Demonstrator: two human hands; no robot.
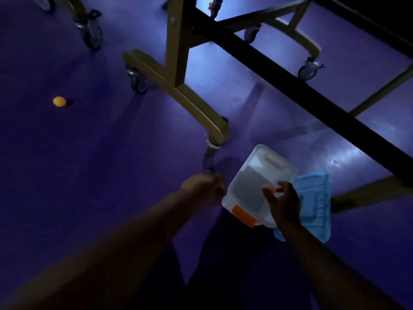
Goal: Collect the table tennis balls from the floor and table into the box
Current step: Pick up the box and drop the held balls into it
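A clear plastic box (250,175) with an orange clip sits on the purple floor near my feet, and its blue lid (317,198) lies beside it on the right. My right hand (283,202) hovers over the box's near right edge with an orange ball (268,188) at its fingertips. Just left of the box, my left hand (201,184) is curled around another orange ball (221,186), which is mostly hidden. A third orange ball (59,101) rests on the floor far to the left.
The gold wheeled frame of the table tennis table (178,86) stands right behind the box, one caster (212,144) close to my left hand. A black table edge (312,101) crosses diagonally on the right. More casters sit at the upper left.
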